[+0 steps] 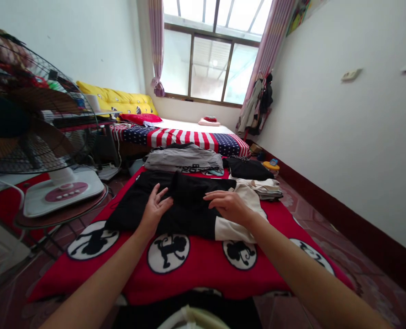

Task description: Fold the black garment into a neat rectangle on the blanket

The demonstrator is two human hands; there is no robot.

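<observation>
I have both hands flat on the black garment, which lies spread on the red blanket at the foot of the bed. My left hand presses it with fingers splayed and nothing gripped; my right hand rests palm down where black cloth meets a cream sleeve panel. It looks partly folded, 1 side turned in, not yet squared. Behind it 3 finished items lie: a grey folded piece, a black folded piece, a cream stack.

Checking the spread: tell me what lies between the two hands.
Head view: only the black garment lies between the left hand and right hand; both rest flat on it.
</observation>
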